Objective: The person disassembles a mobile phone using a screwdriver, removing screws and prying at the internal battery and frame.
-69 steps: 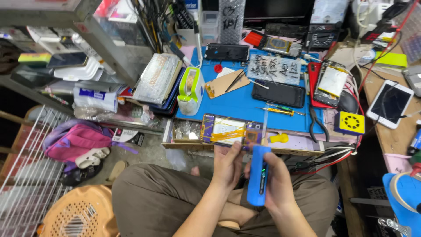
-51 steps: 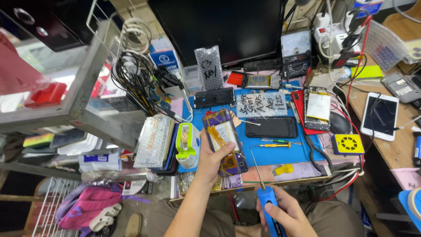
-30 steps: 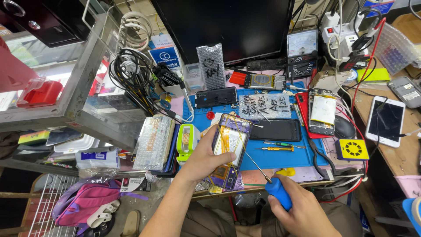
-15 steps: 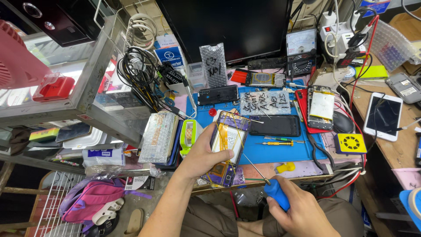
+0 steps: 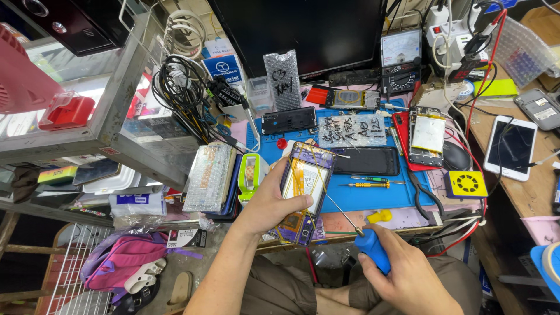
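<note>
**Opened phone in the left hand, screwdriver in the right**

You are holding the phone (image 5: 304, 192) in your left hand (image 5: 274, 201), above the near edge of the blue mat (image 5: 373, 195). Its back is off, so the pale battery and the purple frame are showing. Your thumb is lying across the lower part and your fingers are wrapping the left edge; the hand is closed firmly around it.

Your right hand (image 5: 408, 277) is closing around the blue handle of the screwdriver (image 5: 364, 236). Its thin shaft is pointing up and to the left, with the tip close to the right side of the phone; I cannot tell if it is touching.

The phone is probably light and stiff, but fragile in this state. The battery is soft and should not be pressed or pricked, and the thin cables inside can tear. It is safer to be gripping only the side frame, as you are doing now. The bare frame may be slippery, so a slipping tip could scratch the board.

Another dark phone (image 5: 364, 160) and two small screwdrivers (image 5: 366, 182) are lying on the mat, apart from your hands.
</note>
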